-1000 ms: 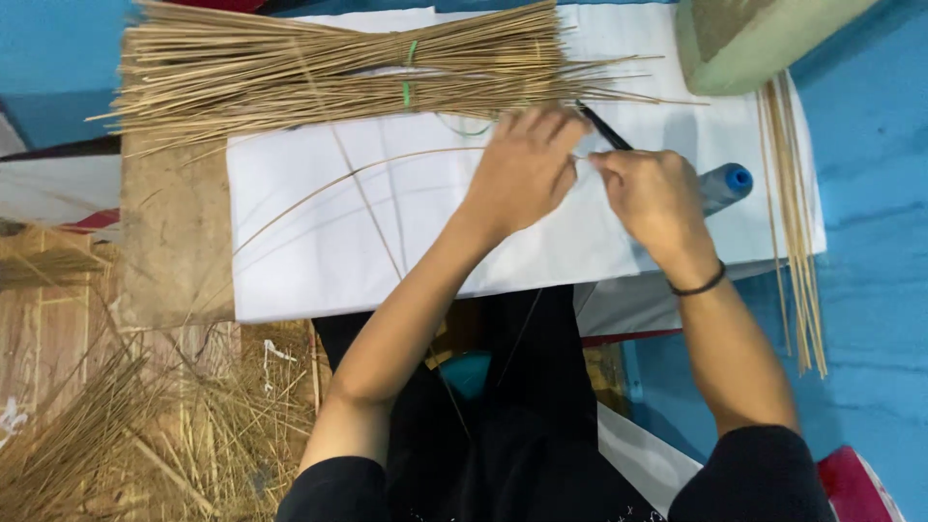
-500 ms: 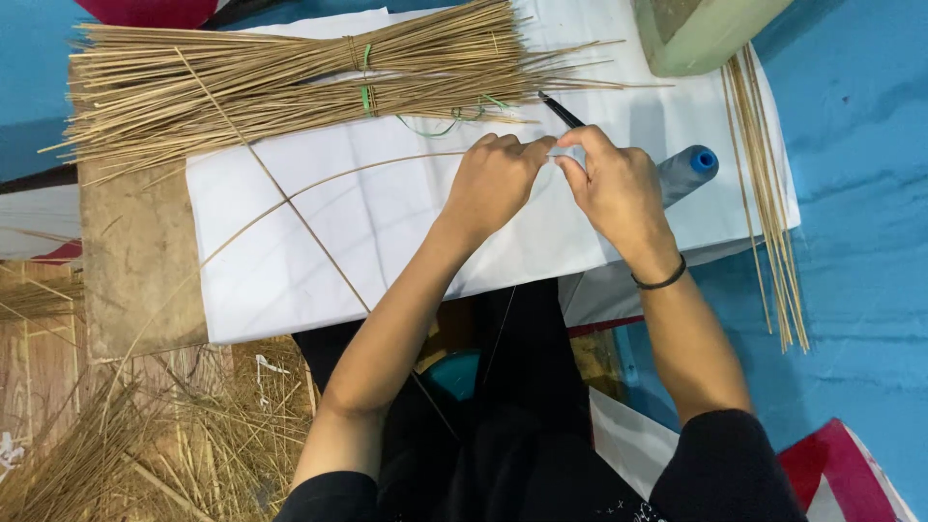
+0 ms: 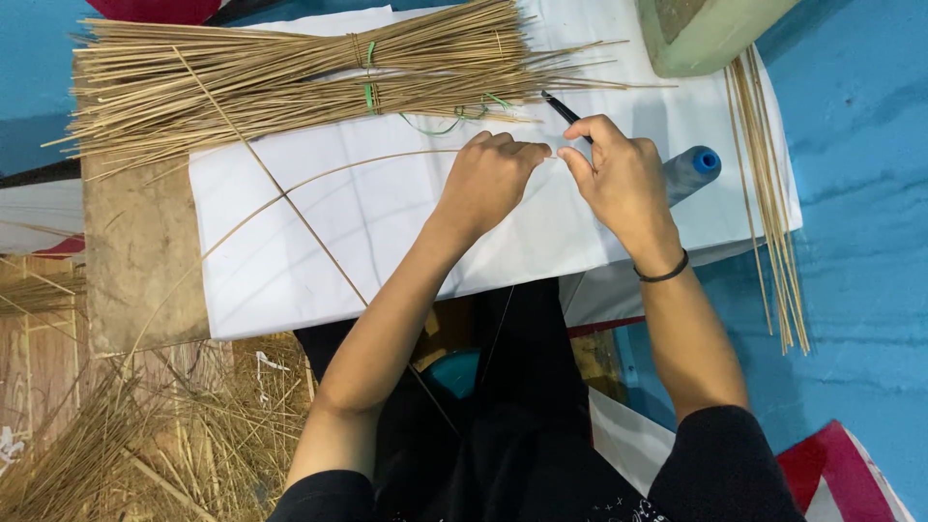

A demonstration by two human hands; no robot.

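The left hand (image 3: 491,174) and the right hand (image 3: 619,174) meet over the far part of a white paper sheet (image 3: 387,222) that lies on a low wooden board (image 3: 135,251). The fingers of each hand are curled and pressed together at the tips, pinching the right end of a thin bent stick (image 3: 319,179); the fingertips of the two hands are almost touching. The bent stick arcs leftward from the hands across the paper and crosses a straight stick (image 3: 290,203) that runs diagonally from the far left toward the near side. The right hand also holds a thin dark tool (image 3: 559,106), whose tip sticks out beyond the fingers toward the far side; what kind of tool it is cannot be told. A black band (image 3: 665,275) circles the right wrist.

Just right of the right hand lies a blue thread spool (image 3: 691,169) on the paper. At the far edge of the paper lies a large bundle of sticks (image 3: 290,82), tied with green string (image 3: 369,92). More loose sticks (image 3: 768,193) lie along the paper's right edge, on the blue floor (image 3: 860,193).
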